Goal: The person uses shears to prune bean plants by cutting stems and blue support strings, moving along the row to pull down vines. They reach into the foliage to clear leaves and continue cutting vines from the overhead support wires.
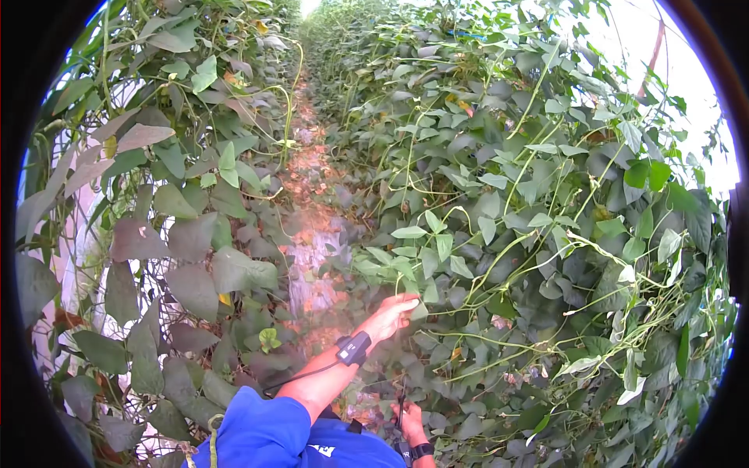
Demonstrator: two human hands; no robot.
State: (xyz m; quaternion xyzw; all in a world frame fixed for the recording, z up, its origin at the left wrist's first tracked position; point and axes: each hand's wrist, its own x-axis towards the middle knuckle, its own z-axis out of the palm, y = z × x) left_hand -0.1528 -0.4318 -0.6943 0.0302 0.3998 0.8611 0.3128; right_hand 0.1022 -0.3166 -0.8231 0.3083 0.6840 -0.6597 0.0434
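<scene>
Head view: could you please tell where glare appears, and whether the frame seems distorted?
In the head view, glare whitens the upper right beyond the foliage and a spot above the path, not the left hand; the head view's rounded black border suggests lens distortion.

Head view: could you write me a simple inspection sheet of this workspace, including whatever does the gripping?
Surface: path, partly covered.
Job's things: vines, dense and green, right of the path.
Clutter: reddish-brown litter along the path.
Grippers: bare hands; left hand at a leaf, grip unclear; right hand lower, by a thin dark object, hold unclear.
Cables: dark cable at the left wrist device.
Surroundings: plants left, bright background upper right.
</scene>
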